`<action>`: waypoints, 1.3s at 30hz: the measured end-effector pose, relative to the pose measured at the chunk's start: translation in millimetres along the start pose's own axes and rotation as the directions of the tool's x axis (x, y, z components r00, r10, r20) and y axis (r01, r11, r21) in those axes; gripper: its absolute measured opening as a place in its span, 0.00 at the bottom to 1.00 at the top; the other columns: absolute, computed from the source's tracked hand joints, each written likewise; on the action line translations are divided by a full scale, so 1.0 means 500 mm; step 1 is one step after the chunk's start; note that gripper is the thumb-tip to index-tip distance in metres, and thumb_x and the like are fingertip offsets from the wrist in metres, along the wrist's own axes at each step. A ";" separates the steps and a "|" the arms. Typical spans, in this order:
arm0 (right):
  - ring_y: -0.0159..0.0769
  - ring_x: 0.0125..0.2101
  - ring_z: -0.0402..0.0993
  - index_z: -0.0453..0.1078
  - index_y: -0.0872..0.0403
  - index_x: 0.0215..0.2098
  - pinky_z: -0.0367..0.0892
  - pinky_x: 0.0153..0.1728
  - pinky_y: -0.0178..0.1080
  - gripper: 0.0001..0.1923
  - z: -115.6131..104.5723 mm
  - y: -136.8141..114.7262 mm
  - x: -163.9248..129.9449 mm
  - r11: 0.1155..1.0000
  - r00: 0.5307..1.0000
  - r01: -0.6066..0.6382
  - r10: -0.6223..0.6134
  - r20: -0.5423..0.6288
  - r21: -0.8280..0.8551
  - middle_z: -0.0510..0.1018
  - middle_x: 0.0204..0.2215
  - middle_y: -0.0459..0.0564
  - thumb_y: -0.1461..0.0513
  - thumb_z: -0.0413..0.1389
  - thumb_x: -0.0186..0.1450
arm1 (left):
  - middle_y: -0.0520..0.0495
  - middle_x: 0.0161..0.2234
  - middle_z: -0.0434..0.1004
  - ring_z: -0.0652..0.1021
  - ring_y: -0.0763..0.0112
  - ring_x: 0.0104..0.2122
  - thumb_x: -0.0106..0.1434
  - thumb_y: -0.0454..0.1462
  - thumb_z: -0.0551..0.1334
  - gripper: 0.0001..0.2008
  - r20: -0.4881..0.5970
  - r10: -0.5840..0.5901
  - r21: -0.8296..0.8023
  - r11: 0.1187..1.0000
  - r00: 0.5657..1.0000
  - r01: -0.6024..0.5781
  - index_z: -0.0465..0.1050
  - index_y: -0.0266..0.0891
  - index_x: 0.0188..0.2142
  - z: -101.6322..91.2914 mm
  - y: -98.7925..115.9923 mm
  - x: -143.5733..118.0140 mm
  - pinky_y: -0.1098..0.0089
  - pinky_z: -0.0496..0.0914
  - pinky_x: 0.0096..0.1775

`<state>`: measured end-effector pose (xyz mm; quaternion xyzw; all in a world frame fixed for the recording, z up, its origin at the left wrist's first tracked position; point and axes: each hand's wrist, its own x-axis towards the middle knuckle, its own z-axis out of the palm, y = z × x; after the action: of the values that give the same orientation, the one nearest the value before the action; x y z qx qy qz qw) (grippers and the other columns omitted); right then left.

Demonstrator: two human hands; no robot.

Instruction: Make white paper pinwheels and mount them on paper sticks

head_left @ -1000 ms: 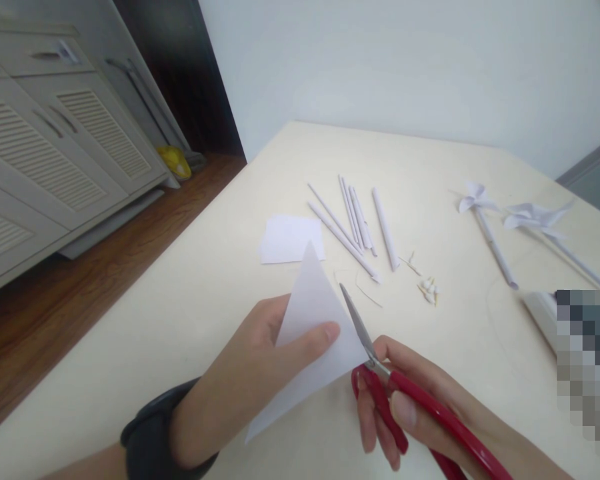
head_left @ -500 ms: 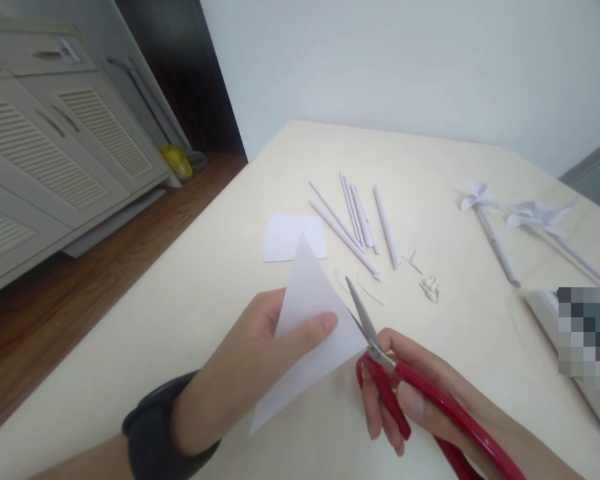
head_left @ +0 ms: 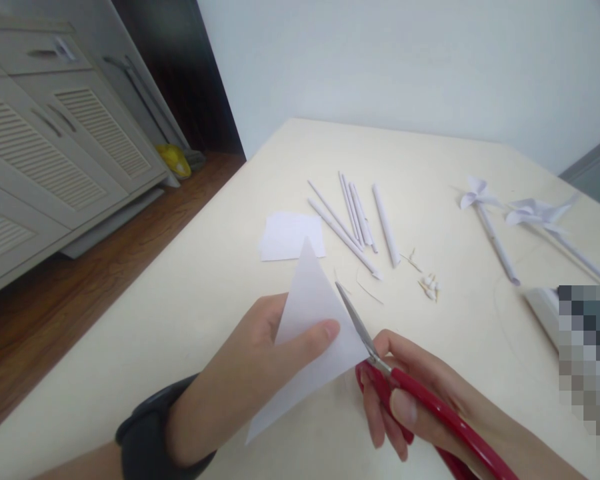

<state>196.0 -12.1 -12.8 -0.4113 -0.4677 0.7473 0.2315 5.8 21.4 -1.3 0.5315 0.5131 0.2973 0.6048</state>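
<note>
My left hand (head_left: 245,373) pinches a folded white paper triangle (head_left: 307,303) just above the table, thumb on top of it. My right hand (head_left: 420,400) grips red-handled scissors (head_left: 380,363). Their blades lie closed along the triangle's right edge, tips pointing up and left. A black band sits on my left wrist (head_left: 150,433).
On the cream table (head_left: 190,280) lie a flat white paper sheet (head_left: 290,237), several rolled paper sticks (head_left: 355,220), small paper scraps (head_left: 427,287) and two paper pinwheels (head_left: 480,200) at the right. A blurred block (head_left: 587,353) is at the right edge. Cabinets stand at the left.
The scissor blades, slightly apart and off the paper half a second ago, now lie closed against the triangle's right edge. My left hand has held the paper steady.
</note>
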 end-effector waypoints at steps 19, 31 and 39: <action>0.29 0.26 0.66 0.56 0.52 0.30 0.59 0.23 0.32 0.16 -0.012 0.008 -0.002 0.999 1.000 -0.028 0.027 0.013 0.044 0.65 0.23 0.44 0.50 0.55 0.59 | 0.48 0.32 0.78 0.76 0.68 0.26 0.57 0.42 0.59 0.10 0.041 -0.063 -0.072 0.995 0.997 0.066 0.74 0.38 0.32 -0.005 -0.020 -0.005 0.73 0.70 0.26; 0.26 0.23 0.62 0.55 0.52 0.34 0.58 0.24 0.31 0.13 -0.016 0.028 -0.004 0.998 0.999 0.012 -0.014 0.038 0.062 0.66 0.24 0.44 0.52 0.50 0.64 | 0.47 0.35 0.78 0.76 0.68 0.28 0.58 0.42 0.59 0.11 0.047 -0.052 -0.102 0.993 0.998 0.056 0.75 0.38 0.34 -0.006 -0.024 -0.005 0.73 0.70 0.27; 0.27 0.24 0.63 0.56 0.52 0.34 0.60 0.27 0.32 0.12 -0.012 0.044 -0.004 0.997 0.999 0.050 -0.051 0.017 0.060 0.68 0.25 0.44 0.52 0.48 0.65 | 0.46 0.34 0.79 0.76 0.67 0.27 0.58 0.43 0.59 0.12 0.029 -0.033 -0.075 0.997 0.999 0.035 0.74 0.36 0.33 -0.002 -0.021 -0.004 0.72 0.71 0.27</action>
<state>203.2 -20.6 -32.8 -0.3853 -0.4575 0.7587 0.2582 2.3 17.4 -10.5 0.5035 0.5022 0.2987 0.6364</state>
